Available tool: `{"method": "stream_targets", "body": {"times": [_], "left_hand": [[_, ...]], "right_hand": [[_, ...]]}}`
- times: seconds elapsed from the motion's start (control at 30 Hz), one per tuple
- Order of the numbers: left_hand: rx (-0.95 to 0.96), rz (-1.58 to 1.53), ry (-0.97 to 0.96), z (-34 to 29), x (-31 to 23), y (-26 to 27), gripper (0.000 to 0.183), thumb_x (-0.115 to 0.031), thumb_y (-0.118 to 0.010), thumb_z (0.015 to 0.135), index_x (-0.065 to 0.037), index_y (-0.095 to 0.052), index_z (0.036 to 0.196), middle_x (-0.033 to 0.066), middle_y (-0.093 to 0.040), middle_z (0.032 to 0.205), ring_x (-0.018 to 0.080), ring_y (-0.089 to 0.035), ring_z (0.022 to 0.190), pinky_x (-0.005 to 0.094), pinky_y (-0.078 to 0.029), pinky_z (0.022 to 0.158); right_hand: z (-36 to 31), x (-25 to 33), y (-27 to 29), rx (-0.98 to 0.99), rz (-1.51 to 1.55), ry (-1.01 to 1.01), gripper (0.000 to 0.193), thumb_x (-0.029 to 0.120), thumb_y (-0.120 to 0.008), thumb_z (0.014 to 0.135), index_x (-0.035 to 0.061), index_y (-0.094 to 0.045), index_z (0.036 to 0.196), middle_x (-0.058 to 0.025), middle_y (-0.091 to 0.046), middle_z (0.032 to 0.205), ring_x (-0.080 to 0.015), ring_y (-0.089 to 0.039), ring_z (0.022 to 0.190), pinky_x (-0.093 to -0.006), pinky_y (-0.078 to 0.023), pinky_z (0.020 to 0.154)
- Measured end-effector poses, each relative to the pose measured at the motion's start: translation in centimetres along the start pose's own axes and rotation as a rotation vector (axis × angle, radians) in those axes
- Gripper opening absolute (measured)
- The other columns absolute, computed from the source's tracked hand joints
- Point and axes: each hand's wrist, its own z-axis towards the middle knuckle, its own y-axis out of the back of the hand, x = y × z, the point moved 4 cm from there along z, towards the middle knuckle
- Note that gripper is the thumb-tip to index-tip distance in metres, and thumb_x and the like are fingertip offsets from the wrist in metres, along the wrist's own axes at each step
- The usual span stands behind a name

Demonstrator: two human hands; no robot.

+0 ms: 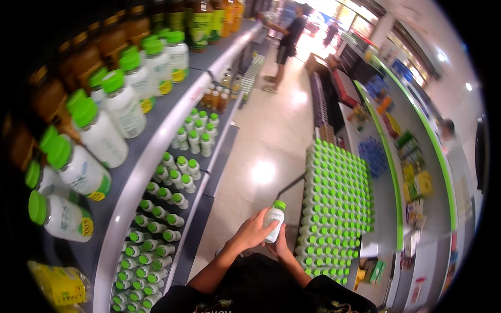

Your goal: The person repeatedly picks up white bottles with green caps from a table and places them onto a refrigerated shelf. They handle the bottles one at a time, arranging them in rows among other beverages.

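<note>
Held between both hands is a small white bottle [273, 224] with a green cap, tilted slightly, in front of my body. My left hand [254, 228] wraps its side, the thumb lying across the front. My right hand [281, 242] grips it low on the right, its fingers partly hidden behind the bottle. To the right of my hands stands a large block of green-capped white bottles [334, 208] in tight rows. More small bottles of the same look [151, 245] fill the lower shelf at my left.
Larger green-capped white bottles [99, 130] line the upper left shelf [151, 151], with brown drink bottles behind. A yellow pack [58, 284] lies at lower left. Shelving with green edging [443, 151] runs along the right. Up the aisle floor [250, 151] stands a person [288, 41].
</note>
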Motion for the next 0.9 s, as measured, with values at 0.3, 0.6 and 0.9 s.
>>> {"method": "stream_targets", "body": {"times": [0.3, 0.6, 0.9], "left_hand": [[-0.628, 0.248, -0.203, -1.0, 3.9, 7.7, 0.044, -0.026, -0.070, 0.102, -0.002, -0.066, 0.139, 0.0175, -0.061, 0.122, 0.0343, -0.068, 0.107, 0.0433, -0.056, 0.092], [-0.966, 0.453, -0.475, 5.5, -5.8, 14.4, 0.041, -0.012, -0.072, 0.096, -0.002, -0.068, 0.135, 0.0184, -0.062, 0.124, 0.0370, -0.063, 0.115, 0.0434, -0.052, 0.100], [-1.282, 1.075, -0.768, 6.7, -22.2, 22.7, 0.042, 0.002, -0.072, 0.080, 0.000, -0.069, 0.122, 0.0182, -0.065, 0.121, 0.0352, -0.065, 0.107, 0.0429, -0.054, 0.093]], "right_hand": [[9.5, -3.8, -6.2, 0.371, -0.166, -0.154, 0.072, 0.065, -0.045, 0.109, 0.0014, -0.049, 0.142, -0.0141, -0.068, 0.118, -0.0243, -0.070, 0.095, -0.0403, -0.058, 0.079], [24.5, 7.5, -12.8, 0.472, -0.500, 0.259, 0.059, 0.040, -0.065, 0.103, 0.0028, -0.049, 0.146, -0.0111, -0.063, 0.130, -0.0234, -0.063, 0.118, -0.0411, -0.053, 0.099], [35.9, 30.0, -31.2, 0.729, -0.782, 0.933, 0.066, 0.048, -0.089, 0.076, 0.0012, -0.068, 0.117, -0.0139, -0.070, 0.106, -0.0336, -0.069, 0.096, -0.0431, -0.053, 0.083]]}}
